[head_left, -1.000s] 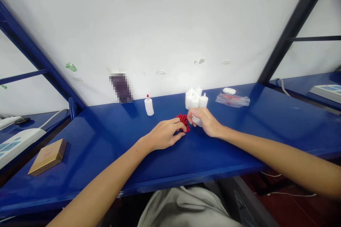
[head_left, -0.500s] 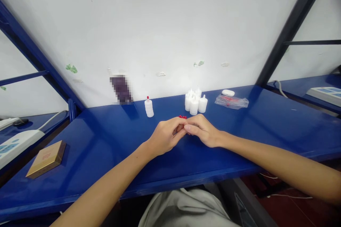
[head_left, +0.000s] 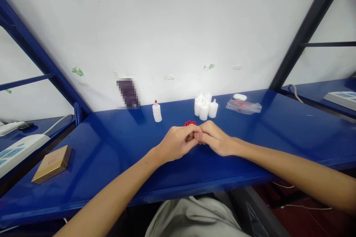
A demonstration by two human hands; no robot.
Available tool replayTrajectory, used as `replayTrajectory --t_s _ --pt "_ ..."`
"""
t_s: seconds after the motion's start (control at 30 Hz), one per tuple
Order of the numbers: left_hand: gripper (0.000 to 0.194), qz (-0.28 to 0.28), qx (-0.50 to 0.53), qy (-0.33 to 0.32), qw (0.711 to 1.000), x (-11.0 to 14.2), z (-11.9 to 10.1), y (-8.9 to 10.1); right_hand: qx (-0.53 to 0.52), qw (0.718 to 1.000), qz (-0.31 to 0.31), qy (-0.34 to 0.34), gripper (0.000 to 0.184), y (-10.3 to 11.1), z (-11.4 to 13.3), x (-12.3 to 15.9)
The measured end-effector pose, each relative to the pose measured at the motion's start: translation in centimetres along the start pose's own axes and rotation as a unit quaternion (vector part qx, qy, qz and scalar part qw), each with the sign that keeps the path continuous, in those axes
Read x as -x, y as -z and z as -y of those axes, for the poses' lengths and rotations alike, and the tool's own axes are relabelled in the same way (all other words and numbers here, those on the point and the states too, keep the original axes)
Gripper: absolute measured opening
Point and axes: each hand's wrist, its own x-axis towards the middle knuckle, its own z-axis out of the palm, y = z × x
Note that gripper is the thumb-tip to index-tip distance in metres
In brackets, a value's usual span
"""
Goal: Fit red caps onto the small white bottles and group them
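Note:
My left hand [head_left: 178, 143] and my right hand [head_left: 216, 140] meet above the table, fingertips touching. Both are closed, with fingers and thumbs bent together; whatever they may hold is hidden. Just beyond them lies a small pile of red caps [head_left: 190, 123], partly covered by my fingers. Behind the pile stands a cluster of several white squeeze bottles [head_left: 204, 112] with bare pointed nozzles. To the left, a white bottle with a red tip [head_left: 157, 113] stands upright by itself.
The blue table [head_left: 116, 148] backs onto a white wall. A crumpled plastic bag [head_left: 243, 106] with red bits lies at the back right, beside a white oval case [head_left: 239, 97]. A gold box [head_left: 52, 164] sits at left. A blurred dark rectangle [head_left: 128, 93] leans on the wall.
The view has shifted slightly. My joined hands have moved a little right and nearer to me relative to the red caps, so more of the pile shows.

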Motion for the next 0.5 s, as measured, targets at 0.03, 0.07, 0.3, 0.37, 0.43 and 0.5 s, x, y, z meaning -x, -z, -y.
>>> replayTrajectory --t_s 0.03,0.07,0.3,0.37,0.43,0.5 --pt "0.009 0.002 0.003 0.003 1.0 0.0 0.0 0.0 0.003 1.0 -0.002 0.007 0.046 0.0 0.0 0.0" --pt "0.01 0.003 0.007 0.009 1.0 0.0 -0.1 0.0 0.007 1.0 -0.004 0.015 0.045 0.1 -0.1 -0.1" --pt "0.02 -0.105 0.091 0.161 0.977 -0.6 1.2 2.0 0.025 0.998 -0.059 -0.011 0.037 1.1 -0.2 -0.6" --pt "0.024 -0.145 0.102 0.225 0.958 -0.4 2.6 3.0 0.055 0.995 -0.07 -0.039 0.034 1.2 -0.4 -0.6" --pt "0.026 -0.151 0.054 0.272 0.949 0.0 4.2 4.0 0.088 0.992 -0.071 -0.052 0.031 1.3 -0.6 -0.5" --pt "0.024 -0.129 -0.045 0.287 0.948 0.6 5.7 4.6 0.114 0.99 -0.067 -0.052 0.029 1.1 -0.6 -0.5"
